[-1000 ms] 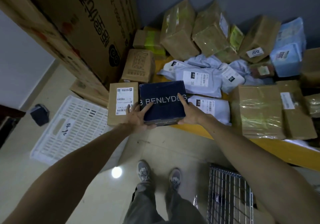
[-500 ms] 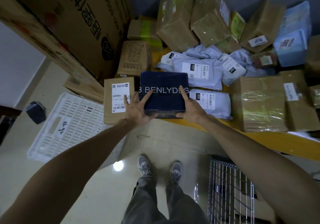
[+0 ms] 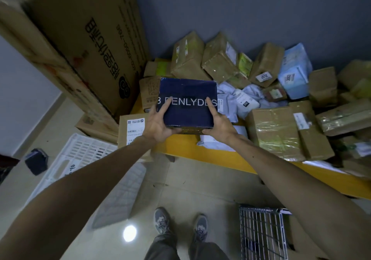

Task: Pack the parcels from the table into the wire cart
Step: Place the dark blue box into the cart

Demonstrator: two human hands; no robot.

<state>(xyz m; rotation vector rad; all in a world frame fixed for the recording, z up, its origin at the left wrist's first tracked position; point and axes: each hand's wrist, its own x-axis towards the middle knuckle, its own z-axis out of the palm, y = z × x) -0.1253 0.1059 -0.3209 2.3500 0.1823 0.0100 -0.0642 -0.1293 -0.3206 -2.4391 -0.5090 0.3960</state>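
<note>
Both grips clamp the dark blue box (image 3: 187,99) (white lettering on top): left grip (image 3: 156,124) on its left side, right grip (image 3: 218,123) on its right. Box is held over the worktop (image 3: 200,151) at its near-left corner, w/ parcels (image 3: 275,131) piled further back on it. Wire cart (image 3: 263,233) stands in front of the worktop.

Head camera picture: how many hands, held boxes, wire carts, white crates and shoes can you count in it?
Bare hands: 2 (left hand, right hand)
Held dark blue cardboard box with white lettering: 1
Silver wire cart: 1
White slatted plastic crate: 1
Grey shoes: 2
Total: 7
</note>
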